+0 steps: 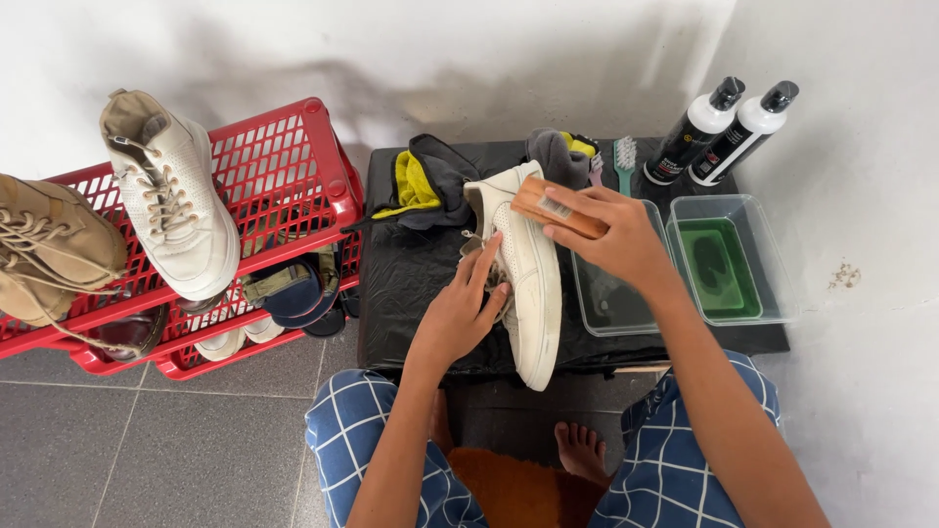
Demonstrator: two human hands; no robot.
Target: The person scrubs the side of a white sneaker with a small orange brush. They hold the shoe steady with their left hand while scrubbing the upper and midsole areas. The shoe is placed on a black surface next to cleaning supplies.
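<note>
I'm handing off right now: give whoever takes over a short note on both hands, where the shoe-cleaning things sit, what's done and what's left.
Left hand: steadies the white sneaker, on its side on the black-covered table.
Right hand: presses a wooden brush on the sneaker's side near the heel.
Nearby: clear tub, tub of green liquid, two bottles, teal brush, cloths.
Done: brushing under way.
Left: the other white sneaker stands on the red rack, probably next.

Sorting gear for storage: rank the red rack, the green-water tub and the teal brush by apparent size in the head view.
1. Red rack
2. Green-water tub
3. Teal brush
</note>
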